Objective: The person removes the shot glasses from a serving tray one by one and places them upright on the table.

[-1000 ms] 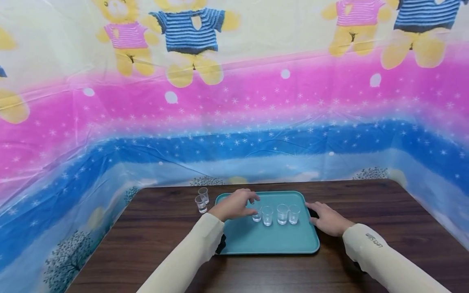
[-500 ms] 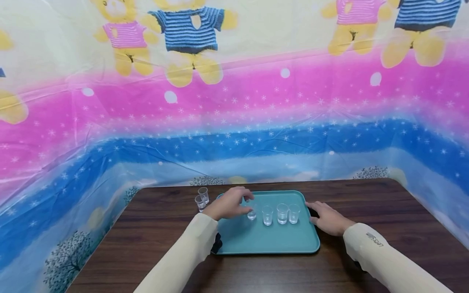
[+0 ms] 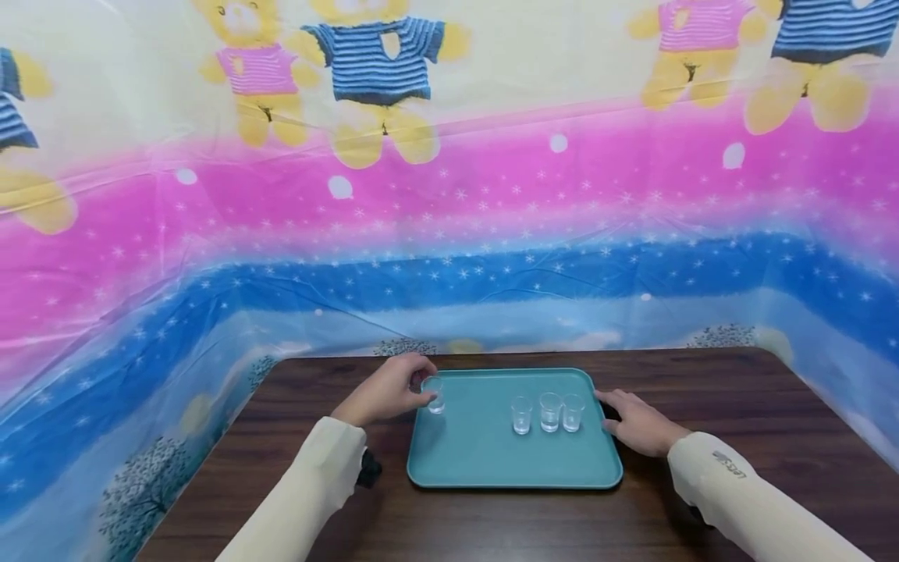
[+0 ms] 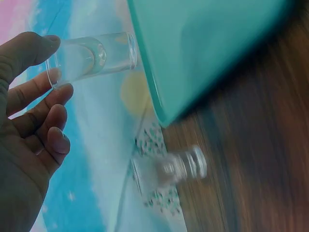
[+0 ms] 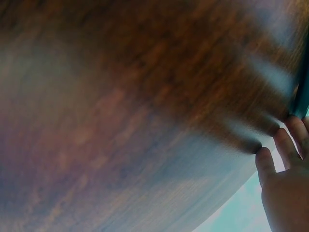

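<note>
With left grip [image 3: 386, 388] curled, pinched a small clear glass [image 3: 435, 396] near its rim, at the far left corner of the teal tray [image 3: 513, 468]. With right grip [image 3: 637, 421] unclenched and fingers outstretched, touched the tray's right rim. Nearest, saw brown tabletop [image 3: 449, 524]; beyond, on the tray right of centre, three upright glasses [image 3: 551, 412]. Left of the tray, caught one blurred glass [image 4: 169, 169] standing on the tabletop. Farthest, met a bear-printed backdrop [image 3: 449, 195].

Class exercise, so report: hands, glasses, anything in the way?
Left fingers pinching glass at left end of tray. Right fingers at its right side. Three glasses on it. Possible obstacle: another glass beside it.
</note>
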Motion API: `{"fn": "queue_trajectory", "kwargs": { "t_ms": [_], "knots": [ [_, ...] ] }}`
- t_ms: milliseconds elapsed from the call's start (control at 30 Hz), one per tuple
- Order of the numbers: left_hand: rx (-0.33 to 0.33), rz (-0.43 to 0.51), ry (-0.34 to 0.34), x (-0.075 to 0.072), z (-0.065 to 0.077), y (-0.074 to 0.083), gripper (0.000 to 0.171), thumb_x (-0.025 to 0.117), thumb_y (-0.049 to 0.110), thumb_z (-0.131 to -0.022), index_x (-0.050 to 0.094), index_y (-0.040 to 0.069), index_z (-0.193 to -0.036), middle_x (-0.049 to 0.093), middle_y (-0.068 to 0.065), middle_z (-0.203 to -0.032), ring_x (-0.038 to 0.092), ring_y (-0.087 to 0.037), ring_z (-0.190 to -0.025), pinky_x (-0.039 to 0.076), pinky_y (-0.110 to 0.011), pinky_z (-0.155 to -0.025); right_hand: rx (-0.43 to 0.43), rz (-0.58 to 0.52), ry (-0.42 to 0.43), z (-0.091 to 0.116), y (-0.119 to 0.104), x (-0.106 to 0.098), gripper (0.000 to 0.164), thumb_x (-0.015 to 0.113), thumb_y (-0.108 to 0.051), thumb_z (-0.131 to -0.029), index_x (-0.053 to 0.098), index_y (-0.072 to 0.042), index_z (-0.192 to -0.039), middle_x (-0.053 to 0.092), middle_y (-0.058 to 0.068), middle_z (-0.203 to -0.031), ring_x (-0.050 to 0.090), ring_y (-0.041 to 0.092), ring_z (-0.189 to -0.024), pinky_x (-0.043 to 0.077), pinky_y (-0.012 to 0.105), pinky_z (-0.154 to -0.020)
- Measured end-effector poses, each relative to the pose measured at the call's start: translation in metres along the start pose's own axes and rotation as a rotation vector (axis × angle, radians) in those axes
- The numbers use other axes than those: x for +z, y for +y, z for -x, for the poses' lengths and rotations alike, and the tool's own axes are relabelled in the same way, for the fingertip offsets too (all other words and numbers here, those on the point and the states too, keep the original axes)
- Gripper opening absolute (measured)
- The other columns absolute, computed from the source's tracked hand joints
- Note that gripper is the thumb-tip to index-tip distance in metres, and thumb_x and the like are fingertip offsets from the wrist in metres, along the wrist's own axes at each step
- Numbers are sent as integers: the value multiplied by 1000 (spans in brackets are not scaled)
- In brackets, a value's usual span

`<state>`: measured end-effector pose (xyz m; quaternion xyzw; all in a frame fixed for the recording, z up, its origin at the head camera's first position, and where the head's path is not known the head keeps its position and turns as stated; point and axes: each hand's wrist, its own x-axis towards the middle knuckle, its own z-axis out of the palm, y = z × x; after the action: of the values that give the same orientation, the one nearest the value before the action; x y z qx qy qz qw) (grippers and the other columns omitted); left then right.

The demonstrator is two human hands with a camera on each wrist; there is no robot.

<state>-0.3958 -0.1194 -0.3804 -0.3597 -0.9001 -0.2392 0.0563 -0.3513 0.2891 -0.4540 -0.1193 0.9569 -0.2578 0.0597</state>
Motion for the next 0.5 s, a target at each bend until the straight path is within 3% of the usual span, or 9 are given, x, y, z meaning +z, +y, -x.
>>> {"fn": "queue_trajectory", "kwargs": {
  "t_ms": [167,367,500],
  "knots": [
    [-33,-31,26,-6,16,-14,24,74,15,-83,65,5,-103,60,-3,-91,57,-22,-79,47,-30,-65,0,1,-5,2,2,-1,55,51,-15,-97,32,0,-146,27,30,-145,22,49,-131,26,65,-96],
    [-84,-26,23,-7,29,-31,27,74,13,-82,65,1,-105,60,-6,-91,54,-13,-73,48,-28,-63,-9,5,-4,2,4,-2,54,51,-15,-97,32,0,-145,31,28,-143,26,49,-130,29,64,-95],
    [-123,-28,29,-7,34,-40,28,74,13,-82,65,-1,-104,60,-9,-90,53,-13,-74,47,-29,-64,-9,10,-3,1,4,-1,54,51,-15,-97,32,1,-145,31,29,-143,26,49,-130,29,64,-95]
  ]
}}
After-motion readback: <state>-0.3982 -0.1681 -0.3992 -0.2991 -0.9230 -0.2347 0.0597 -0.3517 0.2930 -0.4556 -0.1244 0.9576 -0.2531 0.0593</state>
